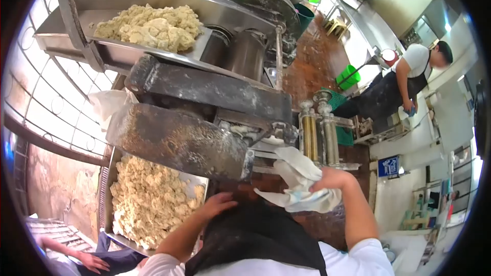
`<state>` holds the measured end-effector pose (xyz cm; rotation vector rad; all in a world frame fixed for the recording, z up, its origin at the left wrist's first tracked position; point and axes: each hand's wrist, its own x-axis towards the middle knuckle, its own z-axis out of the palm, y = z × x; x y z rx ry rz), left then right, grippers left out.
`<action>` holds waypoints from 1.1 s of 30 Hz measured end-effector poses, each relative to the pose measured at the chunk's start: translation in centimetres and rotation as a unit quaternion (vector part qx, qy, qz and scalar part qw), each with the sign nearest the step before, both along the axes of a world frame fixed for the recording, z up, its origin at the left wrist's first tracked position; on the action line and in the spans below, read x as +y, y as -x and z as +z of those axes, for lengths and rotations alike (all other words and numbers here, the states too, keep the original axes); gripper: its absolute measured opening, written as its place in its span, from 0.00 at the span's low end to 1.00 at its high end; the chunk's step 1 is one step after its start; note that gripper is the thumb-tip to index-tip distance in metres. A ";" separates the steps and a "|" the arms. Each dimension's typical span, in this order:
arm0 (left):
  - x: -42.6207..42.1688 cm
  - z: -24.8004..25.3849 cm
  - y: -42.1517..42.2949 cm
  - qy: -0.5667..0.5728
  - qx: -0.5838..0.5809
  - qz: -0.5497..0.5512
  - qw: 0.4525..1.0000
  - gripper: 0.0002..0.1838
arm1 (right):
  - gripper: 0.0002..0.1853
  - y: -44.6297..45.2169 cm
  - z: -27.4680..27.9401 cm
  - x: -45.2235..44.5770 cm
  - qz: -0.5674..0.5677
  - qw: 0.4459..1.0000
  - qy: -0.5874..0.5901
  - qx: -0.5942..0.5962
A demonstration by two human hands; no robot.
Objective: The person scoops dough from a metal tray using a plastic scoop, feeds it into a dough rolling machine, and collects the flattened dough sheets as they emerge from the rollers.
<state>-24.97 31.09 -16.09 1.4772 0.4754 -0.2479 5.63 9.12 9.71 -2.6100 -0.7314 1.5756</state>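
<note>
White cloth gripped in the right hand, close to bare rollers

Loose ends look like the main risk: the cloth hangs in folds, and its upper end overlaps, in view, the near end of a small stand of brass-coloured rollers, with toothed gears at the far end. Were those rollers turning, a trailing flap could be drawn in, and the hand after it; whether they turn cannot be told. A slack hold could also let the cloth drop to the reddish floor.

The cloth is thin, limp and creased, with faint blue-green marks and a pointed corner reaching left. It is held out ahead of the wearer's body, to the right of the black apron. The right fingers are closed round a bunched part, their tips hidden by folds. The left hand has hold of nothing visible, its fingers loosely extended, beside a metal tray of crumbly pale dough.

Beyond stands a heavy, flour-dusted machine, a second heap of dough in its steel trough. Far right, a co-worker stands; lower left, another person's hand shows
</note>
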 end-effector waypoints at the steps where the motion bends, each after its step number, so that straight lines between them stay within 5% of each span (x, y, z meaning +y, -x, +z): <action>1: -1.8 1.4 -4.1 0.072 -0.156 -0.021 0.985 0.34 | 0.29 -1.2 -3.0 -0.3 0.000 0.999 -0.014 0.030; 3: -3.4 8.4 -8.8 -0.191 -0.260 0.033 0.946 0.34 | 0.27 -1.7 -4.3 0.5 0.026 0.995 -0.029 0.093; 6: -5.1 7.1 -14.9 -0.238 -0.356 -0.050 0.902 0.32 | 0.27 -1.8 -3.7 3.3 0.050 0.977 -0.076 0.192; 7: -5.5 7.0 -15.2 -0.160 -0.221 -0.116 0.955 0.28 | 0.27 -2.4 -4.4 2.9 0.020 0.966 -0.120 0.227; 10: -7.2 3.8 -15.1 0.008 -0.151 0.020 0.988 0.25 | 0.23 -6.7 -6.8 0.7 -0.057 0.957 -0.199 0.202; 12: -7.1 0.6 -13.5 -0.094 -0.124 0.092 0.983 0.22 | 0.21 -10.3 -8.2 -1.5 -0.133 0.942 -0.256 0.172; 14: -6.6 8.8 -12.2 -0.119 -0.028 0.151 0.981 0.20 | 0.17 -13.7 -9.7 -4.2 -0.265 0.911 -0.283 0.142; 17: -6.9 6.2 -10.5 -0.042 -0.024 0.243 0.969 0.18 | 0.16 -19.0 -11.8 -9.0 -0.469 0.815 -0.316 0.128; 20: -9.1 9.5 -11.1 -0.007 0.010 0.306 0.952 0.17 | 0.16 -22.5 -15.4 -14.1 -0.548 0.749 -0.348 0.133; 24: -11.7 12.6 -13.1 0.014 0.010 0.337 0.941 0.16 | 0.16 -23.2 -16.6 -16.6 -0.539 0.755 -0.344 0.148; 31: -12.8 17.1 -15.4 -0.052 -0.003 0.313 0.948 0.18 | 0.29 -14.7 -20.3 -10.5 -0.217 0.929 -0.160 0.253; 33: -13.7 17.8 -15.0 -0.003 -0.032 0.344 0.939 0.17 | 0.34 -10.6 -20.7 -8.2 -0.232 0.903 -0.172 0.317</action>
